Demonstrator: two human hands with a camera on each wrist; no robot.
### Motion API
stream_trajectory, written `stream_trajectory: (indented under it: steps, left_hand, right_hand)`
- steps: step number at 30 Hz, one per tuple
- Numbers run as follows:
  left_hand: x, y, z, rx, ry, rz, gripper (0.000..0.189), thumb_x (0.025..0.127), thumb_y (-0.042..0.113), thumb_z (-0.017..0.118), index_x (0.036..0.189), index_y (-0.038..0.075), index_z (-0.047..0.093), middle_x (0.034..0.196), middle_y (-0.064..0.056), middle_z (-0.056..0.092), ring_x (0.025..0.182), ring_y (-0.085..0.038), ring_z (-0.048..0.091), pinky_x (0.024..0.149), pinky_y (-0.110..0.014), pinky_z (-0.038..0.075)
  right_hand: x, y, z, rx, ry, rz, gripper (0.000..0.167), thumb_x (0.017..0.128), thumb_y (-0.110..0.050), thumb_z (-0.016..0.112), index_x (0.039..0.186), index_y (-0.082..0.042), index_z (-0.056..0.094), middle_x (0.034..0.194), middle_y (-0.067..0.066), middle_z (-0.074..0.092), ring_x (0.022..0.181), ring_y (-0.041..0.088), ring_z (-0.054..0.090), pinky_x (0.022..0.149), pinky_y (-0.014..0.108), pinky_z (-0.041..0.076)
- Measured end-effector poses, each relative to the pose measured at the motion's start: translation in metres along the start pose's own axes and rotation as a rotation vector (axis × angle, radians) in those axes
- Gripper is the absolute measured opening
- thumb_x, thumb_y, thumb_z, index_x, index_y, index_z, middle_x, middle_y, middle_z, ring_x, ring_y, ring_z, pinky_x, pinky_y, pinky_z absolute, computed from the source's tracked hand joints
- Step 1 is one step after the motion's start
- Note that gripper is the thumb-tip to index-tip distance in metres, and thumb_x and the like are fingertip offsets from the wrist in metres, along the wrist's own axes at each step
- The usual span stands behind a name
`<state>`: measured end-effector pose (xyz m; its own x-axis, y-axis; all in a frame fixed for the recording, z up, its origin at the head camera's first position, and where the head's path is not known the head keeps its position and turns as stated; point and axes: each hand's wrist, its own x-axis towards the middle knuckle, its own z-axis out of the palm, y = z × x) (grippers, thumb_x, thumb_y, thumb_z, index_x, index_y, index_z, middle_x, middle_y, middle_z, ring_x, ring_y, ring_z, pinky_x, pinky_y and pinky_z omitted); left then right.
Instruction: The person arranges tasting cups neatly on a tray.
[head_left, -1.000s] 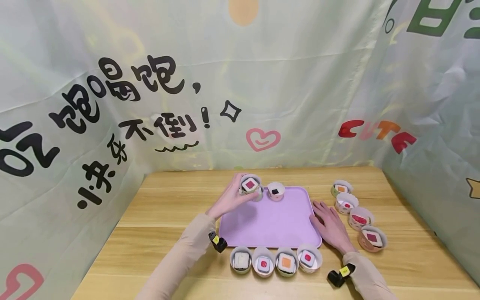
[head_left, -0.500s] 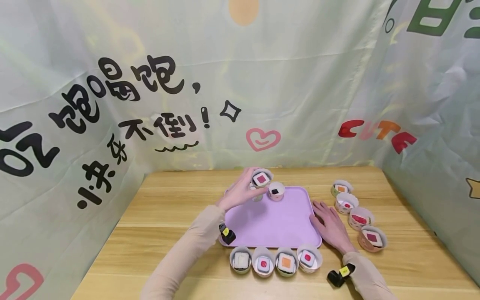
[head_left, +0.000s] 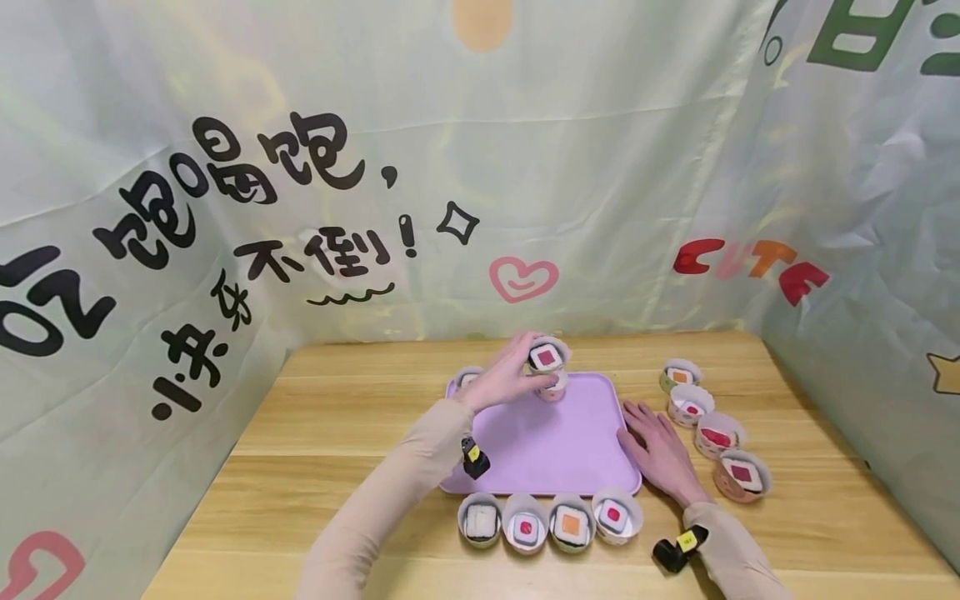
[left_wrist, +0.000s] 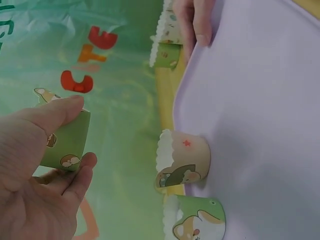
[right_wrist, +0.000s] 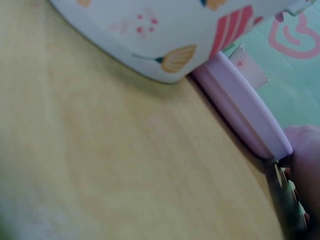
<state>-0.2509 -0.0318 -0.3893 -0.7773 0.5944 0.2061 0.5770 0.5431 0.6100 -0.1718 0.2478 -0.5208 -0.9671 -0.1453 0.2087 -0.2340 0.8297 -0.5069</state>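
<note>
My left hand (head_left: 510, 375) grips a green paper cup (left_wrist: 72, 132) between thumb and fingers. Inside it sits a sushi-like piece (head_left: 545, 358), white with a dark red square centre. This cup hangs above the back of the lilac tray (head_left: 555, 458), over a pink paper cup (head_left: 553, 388) standing there. Another green cup (left_wrist: 205, 220) stands beside the pink one in the left wrist view; my hand hides it in the head view. My right hand (head_left: 663, 450) rests at the tray's right edge, fingers extended and thumb touching the rim.
A further cup (head_left: 468, 375) stands at the tray's back left corner. Several filled cups (head_left: 527, 527) line the tray's front edge. To the right, several more filled cups (head_left: 717, 435) form a slanting row on the wooden table (head_left: 345, 425). Printed cloth (head_left: 600, 167) encloses the back and sides.
My left hand has carried the green cup to the right, from the tray's back left to above the pink cup. The back left cup has come into sight. My right hand stays put.
</note>
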Motion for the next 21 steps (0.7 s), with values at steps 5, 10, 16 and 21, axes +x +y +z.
stream_trajectory:
  steps: [5,10,16,21]
  left_hand:
    - [0.009,0.003,0.006,-0.001,-0.054,-0.007,0.067,0.094,0.028,0.072,0.15,0.011,0.039,0.138,-0.011,0.054,0.116,-0.021,0.056,0.099,-0.032,0.048]
    - [0.019,0.006,0.013,0.012,-0.089,-0.023,0.065,0.095,0.03,0.07,0.149,0.013,0.037,0.136,-0.009,0.055,0.116,-0.02,0.057,0.098,-0.03,0.048]
    - [0.031,0.006,0.023,0.032,-0.125,-0.028,0.065,0.096,0.032,0.068,0.149,0.012,0.036,0.124,-0.008,0.06,0.101,-0.014,0.058,0.086,-0.023,0.048]
    - [0.042,0.005,0.031,0.115,-0.158,-0.016,0.066,0.097,0.033,0.067,0.149,0.007,0.036,0.119,-0.01,0.061,0.096,-0.015,0.058,0.082,-0.023,0.049]
  right_hand:
    - [0.0,0.001,0.001,0.002,0.011,-0.007,0.052,0.105,-0.03,0.049,0.144,0.004,0.05,0.153,0.027,0.045,0.147,0.05,0.03,0.119,0.066,0.019]
    - [0.0,0.002,0.001,0.003,0.007,-0.001,0.053,0.105,-0.032,0.049,0.145,0.004,0.049,0.154,0.027,0.044,0.147,0.05,0.03,0.119,0.066,0.018]
    - [0.001,0.002,0.002,0.002,-0.001,0.012,0.054,0.105,-0.033,0.049,0.145,0.004,0.049,0.154,0.027,0.043,0.147,0.05,0.029,0.12,0.066,0.017]
    - [0.002,0.003,0.003,-0.001,-0.014,0.021,0.055,0.106,-0.034,0.047,0.147,0.004,0.047,0.155,0.027,0.042,0.149,0.049,0.027,0.121,0.065,0.016]
